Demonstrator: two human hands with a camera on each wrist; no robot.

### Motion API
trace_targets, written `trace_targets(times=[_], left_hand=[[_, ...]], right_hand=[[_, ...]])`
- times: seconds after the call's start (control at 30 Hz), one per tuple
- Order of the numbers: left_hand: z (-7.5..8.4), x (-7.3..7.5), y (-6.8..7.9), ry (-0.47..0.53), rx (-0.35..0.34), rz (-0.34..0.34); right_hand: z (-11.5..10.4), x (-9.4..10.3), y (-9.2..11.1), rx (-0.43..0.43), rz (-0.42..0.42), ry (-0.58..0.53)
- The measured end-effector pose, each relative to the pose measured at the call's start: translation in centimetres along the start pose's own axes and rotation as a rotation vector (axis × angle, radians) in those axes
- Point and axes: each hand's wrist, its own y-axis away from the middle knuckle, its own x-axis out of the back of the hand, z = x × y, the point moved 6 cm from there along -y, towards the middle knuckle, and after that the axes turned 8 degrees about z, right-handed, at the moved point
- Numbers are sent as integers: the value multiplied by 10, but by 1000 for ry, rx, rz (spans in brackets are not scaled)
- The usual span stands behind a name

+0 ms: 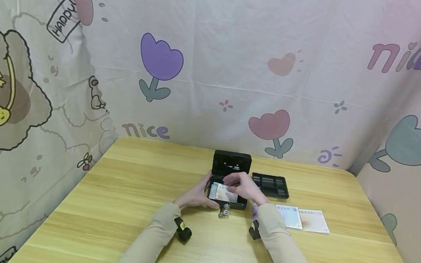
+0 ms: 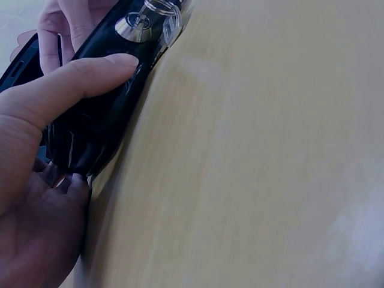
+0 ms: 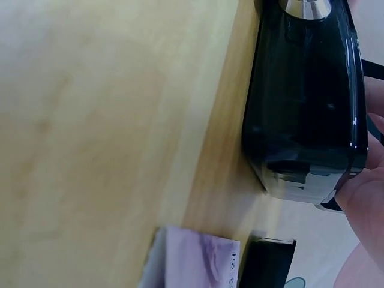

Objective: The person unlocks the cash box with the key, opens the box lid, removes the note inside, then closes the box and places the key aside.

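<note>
From the head view, the box (image 1: 241, 206) stands on the table (image 1: 149, 176), its lid (image 1: 232, 159) upright and notes (image 1: 224, 193) inside. My left grip (image 1: 199, 193) clasps the box's left side and front corner; my right grip (image 1: 244, 186) bends over the notes (whether it pinches one, I cannot tell). Keys (image 1: 225, 212) hang at the front; the tray (image 1: 271, 186) lies just beside, loose notes (image 1: 314, 221) nearer me on the right.

At my left wrist, my thumb (image 2: 90, 77) presses the box's front near the lock (image 2: 135, 27).

At my right wrist, my right grip is partly hidden behind the box; a purple note (image 3: 201, 255) lies near.
</note>
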Motion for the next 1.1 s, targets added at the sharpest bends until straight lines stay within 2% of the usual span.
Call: trace_targets(times=[0.2, 0.33, 0.53, 1.1], left_hand=[[0, 0, -3, 6, -26, -6], [0, -1, -3, 4, -15, -12], [-1, 0, -1, -11, 13, -7], [1, 0, -3, 28, -45, -15]], right_hand=[[1, 2, -1, 16, 57, -33], [0, 5, -2, 34, 90, -59], [0, 6, -3, 46, 102, -74], [-3, 11, 5, 26, 135, -68]])
